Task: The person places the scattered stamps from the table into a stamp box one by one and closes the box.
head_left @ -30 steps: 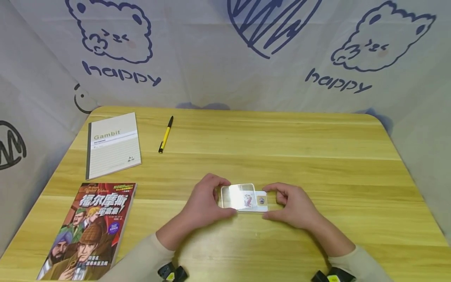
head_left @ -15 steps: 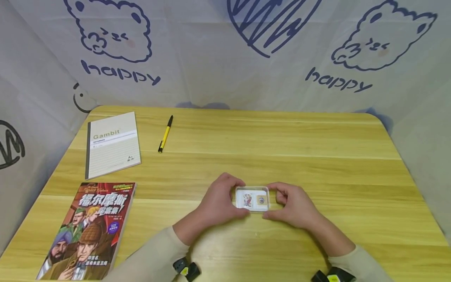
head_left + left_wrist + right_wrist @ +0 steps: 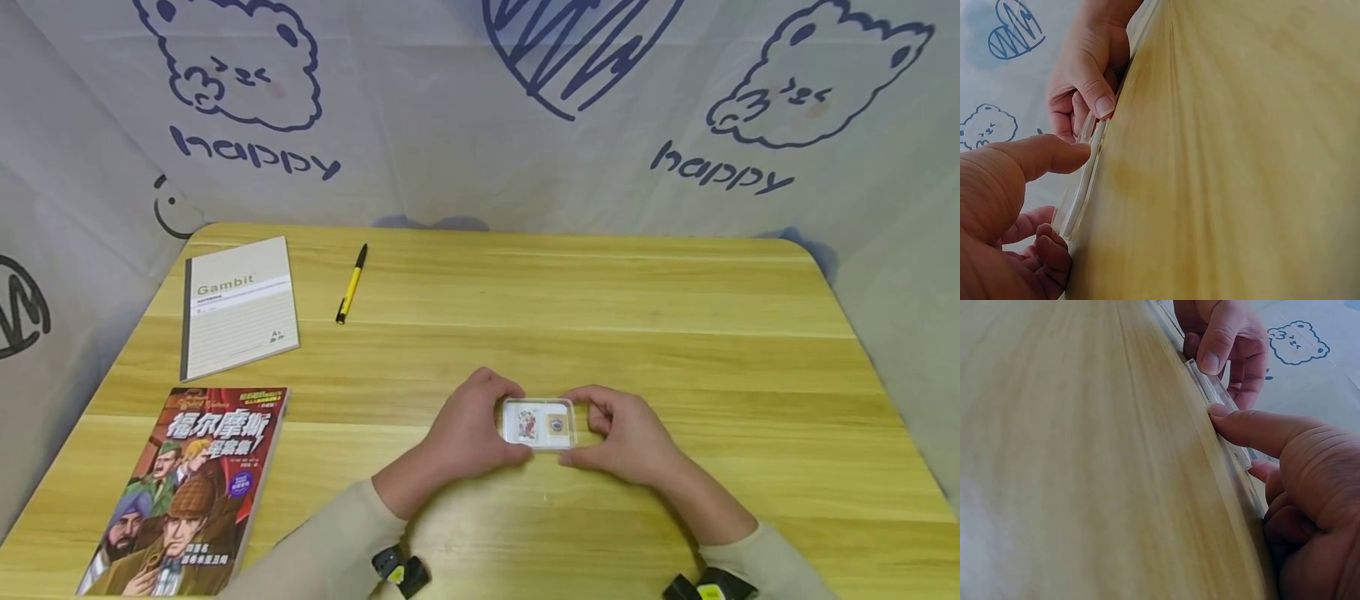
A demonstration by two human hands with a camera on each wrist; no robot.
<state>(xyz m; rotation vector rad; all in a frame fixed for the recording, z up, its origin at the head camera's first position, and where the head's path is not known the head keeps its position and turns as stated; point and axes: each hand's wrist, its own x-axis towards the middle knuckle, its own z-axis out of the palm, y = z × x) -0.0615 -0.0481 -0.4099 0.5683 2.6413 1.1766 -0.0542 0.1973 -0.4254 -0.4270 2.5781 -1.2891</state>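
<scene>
A small flat card case lies near the front middle of the table, its clear plastic lid point(image 3: 542, 408) lined up over a white base point(image 3: 542, 437). Through the lid show a joker playing card point(image 3: 527, 425) and a gold-coloured piece with a round dark emblem point(image 3: 557, 426). My left hand point(image 3: 472, 425) pinches the lid's left end between thumb and fingers. From the other end my right hand point(image 3: 626, 437) grips the base, thumb on the near edge. Side-on in the left wrist view, the case point(image 3: 1079, 194) sits low at the tabletop between both hands.
A notebook point(image 3: 242, 308) lies at the back left, with a yellow and black pen point(image 3: 352, 284) beside it. In front of the notebook is a comic-style book point(image 3: 187, 492). A white cloth with drawings point(image 3: 420, 125) hangs behind the wooden table point(image 3: 675, 325).
My left hand has moved right, carrying the clear lid from an offset position until it covers the white base. My right hand has stayed in place.
</scene>
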